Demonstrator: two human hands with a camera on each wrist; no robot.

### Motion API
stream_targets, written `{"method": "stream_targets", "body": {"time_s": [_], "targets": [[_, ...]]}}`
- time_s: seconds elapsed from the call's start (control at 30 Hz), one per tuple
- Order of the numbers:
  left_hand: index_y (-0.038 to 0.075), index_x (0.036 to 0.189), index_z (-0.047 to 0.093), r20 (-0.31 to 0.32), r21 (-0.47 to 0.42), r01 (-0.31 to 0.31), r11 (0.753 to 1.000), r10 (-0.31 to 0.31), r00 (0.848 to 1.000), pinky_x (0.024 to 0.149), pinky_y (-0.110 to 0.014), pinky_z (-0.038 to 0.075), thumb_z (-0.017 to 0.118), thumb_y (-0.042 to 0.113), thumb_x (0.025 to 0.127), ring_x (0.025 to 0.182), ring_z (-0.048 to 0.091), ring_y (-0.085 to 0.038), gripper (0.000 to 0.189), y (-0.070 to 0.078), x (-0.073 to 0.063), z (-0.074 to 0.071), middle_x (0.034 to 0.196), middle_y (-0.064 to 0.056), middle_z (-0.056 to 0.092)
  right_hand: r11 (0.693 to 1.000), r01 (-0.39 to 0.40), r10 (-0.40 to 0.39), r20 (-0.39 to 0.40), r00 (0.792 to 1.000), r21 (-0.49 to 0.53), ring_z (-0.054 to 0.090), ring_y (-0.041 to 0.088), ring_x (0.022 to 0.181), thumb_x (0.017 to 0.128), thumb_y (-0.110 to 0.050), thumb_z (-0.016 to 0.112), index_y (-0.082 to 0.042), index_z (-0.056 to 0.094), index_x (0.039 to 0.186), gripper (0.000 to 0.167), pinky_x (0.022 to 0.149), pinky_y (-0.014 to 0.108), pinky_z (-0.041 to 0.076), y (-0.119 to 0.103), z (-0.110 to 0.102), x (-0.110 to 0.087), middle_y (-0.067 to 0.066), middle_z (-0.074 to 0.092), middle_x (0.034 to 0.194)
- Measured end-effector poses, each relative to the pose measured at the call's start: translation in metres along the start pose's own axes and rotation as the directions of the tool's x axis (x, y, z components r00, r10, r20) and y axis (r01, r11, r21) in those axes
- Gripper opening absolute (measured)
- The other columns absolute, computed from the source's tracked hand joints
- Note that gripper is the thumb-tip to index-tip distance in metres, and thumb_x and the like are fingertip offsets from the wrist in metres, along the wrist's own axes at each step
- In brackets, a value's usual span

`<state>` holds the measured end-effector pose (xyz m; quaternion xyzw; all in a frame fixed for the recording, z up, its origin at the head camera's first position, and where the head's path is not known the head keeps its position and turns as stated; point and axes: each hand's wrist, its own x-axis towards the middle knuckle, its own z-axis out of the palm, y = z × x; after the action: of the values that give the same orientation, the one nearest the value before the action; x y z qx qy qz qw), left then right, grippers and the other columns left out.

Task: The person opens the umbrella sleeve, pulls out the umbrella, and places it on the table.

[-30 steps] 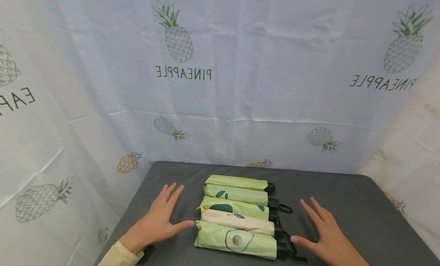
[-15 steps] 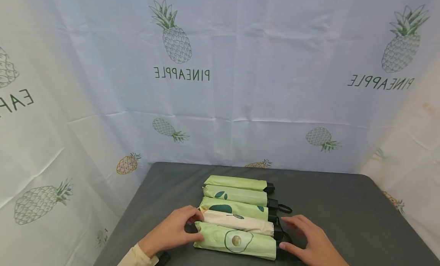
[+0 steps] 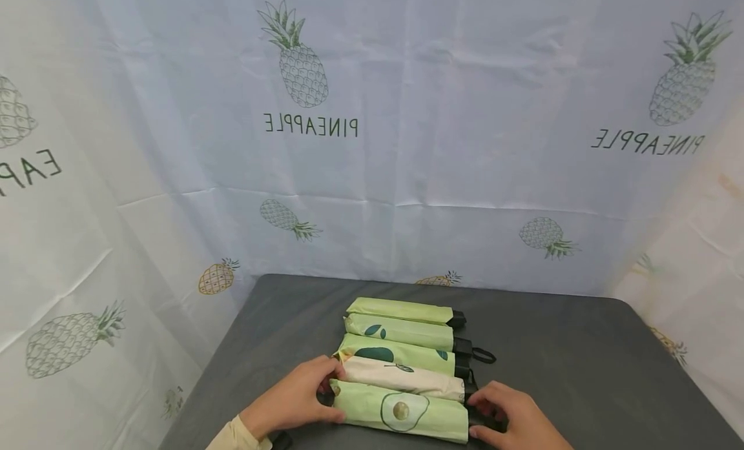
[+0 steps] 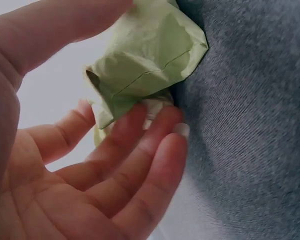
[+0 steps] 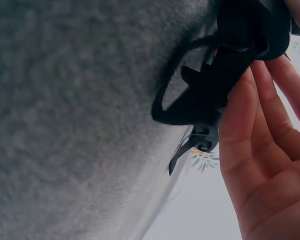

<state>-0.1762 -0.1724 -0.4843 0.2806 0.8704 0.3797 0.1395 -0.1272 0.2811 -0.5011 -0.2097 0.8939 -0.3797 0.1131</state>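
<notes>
Several folded umbrellas lie side by side in a column, their black handles to the right. Closest to me is a light green umbrella (image 3: 402, 411) with an avocado print. My left hand (image 3: 302, 397) grips its cloth end, thumb on the near side and fingers behind; the left wrist view shows these fingers curled at the green cloth (image 4: 145, 57). At the other end my right hand (image 3: 516, 416) holds the black handle (image 5: 257, 30), which the hand mostly hides in the head view. Just behind lies a cream umbrella (image 3: 401, 376) with a leaf print.
Beyond the cream one are three more green umbrellas, among them a dark-patterned umbrella (image 3: 407, 353) and the farthest plain umbrella (image 3: 401, 309). Black wrist straps (image 5: 160, 107) hang off the handles. The grey table (image 3: 558, 347) ends at a pineapple-print curtain (image 3: 395, 146).
Both hands have come inward from the sides, their spread fingers closing on the two ends of the nearest umbrella. That umbrella has shifted very slightly toward me.
</notes>
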Motion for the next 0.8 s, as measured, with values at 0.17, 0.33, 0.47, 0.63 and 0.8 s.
{"method": "stream_targets", "body": {"time_s": [0.17, 0.33, 0.47, 0.63, 0.8], "targets": [[0.028, 0.115, 0.065, 0.02, -0.018, 0.013, 1.0, -0.013, 1.0, 0.077, -0.024, 0.059, 0.097, 0.036, 0.083, 0.09, 0.065, 0.0, 0.046, 0.002, -0.001, 0.002, 0.105, 0.015, 0.068, 1.0, 0.009, -0.009, 0.025, 1.0, 0.016, 0.059, -0.006, 0.086, 0.096, -0.036, 0.084, -0.016, 0.075, 0.12, 0.033, 0.067, 0.026, 0.058, 0.002, 0.0, 0.0, -0.007, 0.066, 0.105], [0.026, 0.119, 0.064, 0.031, -0.023, -0.002, 1.0, 0.003, 1.0, 0.075, -0.024, 0.059, 0.097, 0.03, 0.082, 0.088, 0.067, 0.0, 0.05, 0.004, -0.002, 0.004, 0.106, 0.013, 0.07, 0.999, 0.032, -0.033, 0.036, 0.999, 0.022, 0.059, -0.006, 0.085, 0.095, -0.034, 0.085, -0.015, 0.076, 0.121, 0.033, 0.067, 0.026, 0.057, 0.003, -0.001, -0.001, -0.007, 0.065, 0.106], [0.025, 0.125, 0.066, 0.032, -0.013, -0.003, 1.0, 0.003, 0.999, 0.075, -0.023, 0.06, 0.098, 0.025, 0.081, 0.089, 0.066, 0.001, 0.054, 0.004, -0.003, 0.008, 0.111, 0.011, 0.07, 0.999, 0.041, -0.042, 0.051, 0.998, 0.023, 0.057, -0.006, 0.085, 0.096, -0.032, 0.085, -0.012, 0.076, 0.123, 0.035, 0.067, 0.026, 0.056, 0.004, -0.001, -0.002, -0.006, 0.064, 0.107], [0.023, 0.127, 0.072, 0.019, 0.072, -0.01, 0.997, 0.009, 1.0, 0.07, -0.019, 0.055, 0.097, 0.027, 0.082, 0.084, 0.057, 0.004, 0.051, 0.007, -0.006, 0.018, 0.105, 0.015, 0.064, 0.999, 0.014, -0.017, 0.076, 0.997, 0.039, 0.053, -0.005, 0.08, 0.097, -0.028, 0.084, -0.008, 0.075, 0.123, 0.034, 0.061, 0.027, 0.049, 0.008, 0.003, -0.002, -0.005, 0.067, 0.108], [0.027, 0.112, 0.075, -0.028, 0.159, -0.028, 0.987, 0.032, 0.999, 0.068, -0.018, 0.049, 0.095, 0.033, 0.082, 0.083, 0.052, 0.005, 0.037, 0.012, -0.01, 0.025, 0.102, 0.02, 0.062, 0.997, -0.035, 0.028, 0.113, 0.993, 0.062, 0.06, -0.002, 0.079, 0.096, -0.035, 0.084, -0.02, 0.076, 0.126, 0.034, 0.059, 0.03, 0.05, 0.061, 0.018, 0.005, -0.009, 0.074, 0.108]]}}
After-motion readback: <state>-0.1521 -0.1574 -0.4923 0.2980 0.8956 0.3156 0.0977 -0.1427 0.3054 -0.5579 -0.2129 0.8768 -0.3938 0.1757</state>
